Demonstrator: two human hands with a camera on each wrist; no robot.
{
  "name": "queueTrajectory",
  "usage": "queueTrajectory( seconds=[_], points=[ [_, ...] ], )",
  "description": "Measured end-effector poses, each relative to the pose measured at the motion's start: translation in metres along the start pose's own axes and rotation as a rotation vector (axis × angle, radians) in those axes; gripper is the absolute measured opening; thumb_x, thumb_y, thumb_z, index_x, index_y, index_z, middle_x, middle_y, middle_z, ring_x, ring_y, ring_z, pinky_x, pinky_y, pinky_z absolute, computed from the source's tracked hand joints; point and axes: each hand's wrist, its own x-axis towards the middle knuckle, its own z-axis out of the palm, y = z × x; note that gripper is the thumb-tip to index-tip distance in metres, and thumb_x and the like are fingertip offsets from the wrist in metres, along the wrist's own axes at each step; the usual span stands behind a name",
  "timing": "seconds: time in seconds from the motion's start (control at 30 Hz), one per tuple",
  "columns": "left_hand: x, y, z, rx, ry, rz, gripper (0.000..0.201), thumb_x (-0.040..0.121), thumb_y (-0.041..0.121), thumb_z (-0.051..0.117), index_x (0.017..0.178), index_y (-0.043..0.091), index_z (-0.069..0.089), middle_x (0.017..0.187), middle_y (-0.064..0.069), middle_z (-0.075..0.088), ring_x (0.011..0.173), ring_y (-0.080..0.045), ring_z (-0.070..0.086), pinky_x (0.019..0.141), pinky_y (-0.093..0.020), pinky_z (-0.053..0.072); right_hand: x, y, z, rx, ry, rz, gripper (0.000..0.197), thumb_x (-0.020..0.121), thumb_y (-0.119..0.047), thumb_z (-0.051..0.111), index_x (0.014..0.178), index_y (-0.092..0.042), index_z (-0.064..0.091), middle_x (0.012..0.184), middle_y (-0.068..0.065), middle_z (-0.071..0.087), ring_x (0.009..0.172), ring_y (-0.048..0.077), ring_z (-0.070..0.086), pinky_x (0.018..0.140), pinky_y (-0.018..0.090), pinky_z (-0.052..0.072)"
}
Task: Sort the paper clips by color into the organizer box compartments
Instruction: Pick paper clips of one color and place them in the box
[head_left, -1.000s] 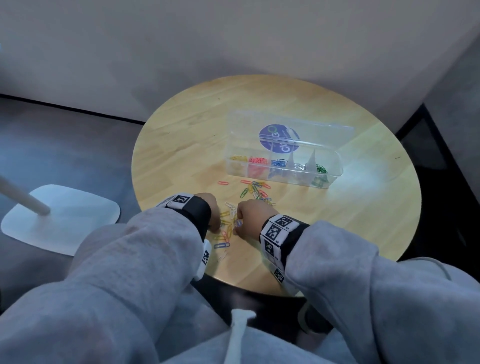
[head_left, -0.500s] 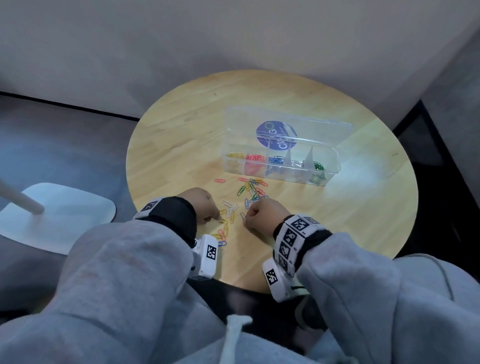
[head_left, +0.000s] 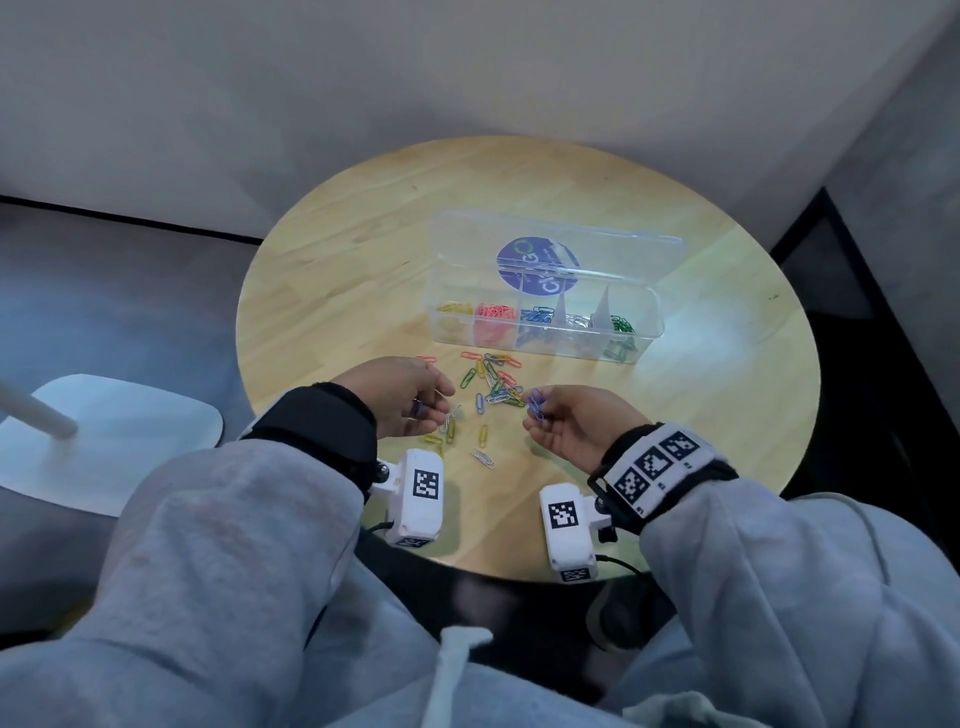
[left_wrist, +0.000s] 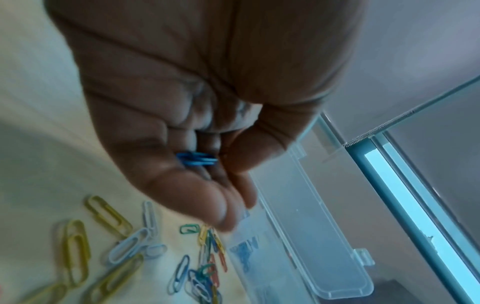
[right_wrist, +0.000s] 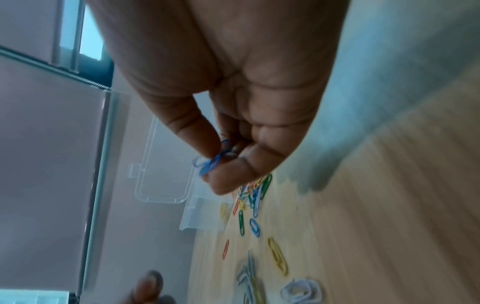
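Note:
A clear organizer box (head_left: 649, 332) stands open on the round table, with yellow, red, blue, pale and green clips in separate compartments. Loose mixed-colour paper clips (head_left: 493, 384) lie in front of it. My left hand (head_left: 434, 410) hovers just left of the pile, its curled fingers holding blue clips (left_wrist: 197, 161) in the palm. My right hand (head_left: 535, 418) hovers right of the pile, and its thumb and fingers pinch a small bunch of blue clips (right_wrist: 210, 164). Both hands are off the table surface.
The box lid (head_left: 597, 249), with a round purple sticker, stands up behind the compartments. The wooden table (head_left: 337, 291) sits close to a grey wall. A white stand base (head_left: 119, 436) lies on the floor at left. My lap is below the table's near edge.
Both hands have lifted off the table near its front edge, moved forward toward the pile and turned, each now showing blue clips in its fingers.

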Motion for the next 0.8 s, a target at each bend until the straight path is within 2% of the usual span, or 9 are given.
queueTrajectory(
  seconds=[0.07, 0.13, 0.23, 0.33, 0.4, 0.53, 0.6, 0.73, 0.8],
  points=[
    [0.002, 0.0, 0.002, 0.147, 0.03, -0.05, 0.02, 0.092, 0.001, 0.039, 0.077, 0.009, 0.051, 0.066, -0.005, 0.046, 0.055, -0.014, 0.04, 0.047, -0.017, 0.036, -0.002, 0.0, -0.001, 0.059, -0.027, 0.025, 0.027, 0.089, 0.004, 0.029, 0.077, -0.006, 0.052, 0.067, 0.008, 0.046, 0.041, 0.01, 0.055, 0.041, 0.015, 0.047],
    [0.004, 0.0, 0.004, 0.447, -0.002, -0.093, 0.008, 0.091, 0.009, 0.048, 0.084, 0.009, 0.05, 0.067, -0.004, 0.042, 0.055, -0.016, 0.034, 0.052, -0.021, 0.029, -0.003, -0.002, 0.0, 0.07, -0.05, 0.039, 0.024, 0.088, 0.001, 0.032, 0.076, -0.005, 0.052, 0.065, 0.007, 0.047, 0.044, 0.011, 0.052, 0.042, 0.015, 0.045],
    [0.003, 0.005, 0.006, 0.921, -0.03, -0.076, 0.014, 0.086, 0.02, 0.057, 0.095, 0.01, 0.06, 0.074, -0.005, 0.047, 0.061, -0.021, 0.04, 0.056, -0.024, 0.031, 0.003, 0.0, 0.002, -0.051, -0.042, 0.05, 0.015, 0.09, -0.005, 0.044, 0.077, -0.007, 0.05, 0.063, 0.004, 0.043, 0.047, 0.011, 0.042, 0.042, 0.017, 0.036],
    [0.006, 0.012, 0.015, 1.232, -0.001, -0.053, 0.034, 0.081, 0.028, 0.063, 0.111, 0.01, 0.066, 0.102, -0.005, 0.065, 0.087, -0.023, 0.056, 0.073, -0.028, 0.043, 0.014, 0.002, -0.001, -0.587, 0.037, -0.068, 0.017, 0.086, -0.01, 0.059, 0.074, -0.015, 0.049, 0.062, 0.001, 0.045, 0.048, 0.009, 0.043, 0.048, 0.021, 0.032],
    [0.01, 0.013, 0.024, 1.368, -0.01, -0.057, 0.035, 0.081, 0.028, 0.064, 0.112, 0.012, 0.066, 0.114, -0.005, 0.067, 0.097, -0.022, 0.06, 0.078, -0.029, 0.046, 0.015, -0.003, 0.001, -0.975, 0.12, -0.195, 0.015, 0.083, -0.013, 0.064, 0.075, -0.017, 0.052, 0.064, -0.005, 0.048, 0.055, 0.007, 0.045, 0.052, 0.02, 0.033],
    [0.015, 0.007, 0.036, 1.549, -0.076, -0.059, 0.032, 0.077, 0.02, 0.066, 0.108, 0.012, 0.068, 0.093, -0.004, 0.066, 0.079, -0.022, 0.056, 0.069, -0.028, 0.046, 0.02, -0.017, 0.005, -1.292, 0.154, -0.318, 0.011, 0.082, -0.012, 0.06, 0.08, -0.022, 0.057, 0.067, -0.011, 0.045, 0.068, 0.014, 0.048, 0.054, 0.022, 0.034],
    [0.015, 0.005, 0.039, 1.636, -0.104, -0.039, 0.03, 0.077, 0.018, 0.065, 0.106, 0.012, 0.068, 0.085, -0.002, 0.059, 0.074, -0.02, 0.052, 0.064, -0.027, 0.042, 0.024, -0.023, 0.006, -1.422, 0.12, -0.353, 0.012, 0.083, -0.012, 0.058, 0.084, -0.024, 0.059, 0.074, -0.01, 0.048, 0.078, 0.016, 0.048, 0.063, 0.023, 0.036],
    [0.013, 0.002, 0.042, 1.779, -0.156, -0.042, 0.015, 0.069, 0.021, 0.072, 0.081, 0.018, 0.063, 0.076, -0.001, 0.055, 0.067, -0.02, 0.049, 0.053, -0.024, 0.038, 0.032, -0.03, 0.012, -1.629, 0.06, -0.381, 0.021, 0.086, -0.018, 0.057, 0.105, -0.025, 0.062, 0.109, 0.0, 0.057, 0.099, 0.02, 0.055, 0.076, 0.025, 0.039],
    [0.014, 0.0, 0.044, 1.794, -0.179, -0.045, 0.015, 0.068, 0.024, 0.073, 0.068, 0.016, 0.059, 0.068, -0.001, 0.053, 0.059, -0.018, 0.048, 0.049, -0.022, 0.036, 0.037, -0.031, 0.015, -1.662, 0.059, -0.382, 0.023, 0.086, -0.02, 0.058, 0.108, -0.026, 0.061, 0.118, 0.001, 0.057, 0.107, 0.022, 0.056, 0.078, 0.025, 0.039]
  ],
)
